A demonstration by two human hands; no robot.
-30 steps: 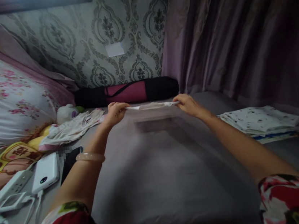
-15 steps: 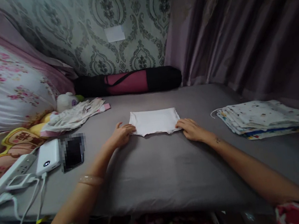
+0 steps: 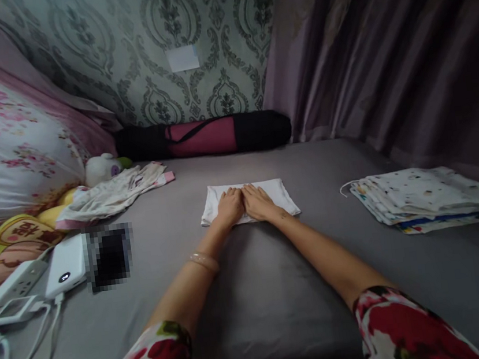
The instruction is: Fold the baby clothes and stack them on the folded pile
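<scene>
A folded white cloth (image 3: 285, 197) lies flat on the grey bed surface (image 3: 256, 282), in the middle of the view. My left hand (image 3: 230, 205) rests palm down on it, fingers laid flat and pointing away from me. Right beside it, my right hand (image 3: 258, 200) also lies flat on the cloth, the two hands touching or almost touching at its centre. Neither hand grips anything. Parts of the cloth's middle and near edge are hidden beneath the hands.
Folded patterned cloths (image 3: 429, 194) are stacked at the right. At the left lie a crumpled garment (image 3: 114, 195), a power bank (image 3: 65, 265), a blurred dark device (image 3: 110, 256) and a power strip (image 3: 15, 288) with cables. A black and maroon roll (image 3: 203, 137) lies along the wall.
Both hands have let go of the cloth's side edges and come together on top of its middle, now lying flat. The cloth's near edge looks straighter and wider. The view has shifted slightly.
</scene>
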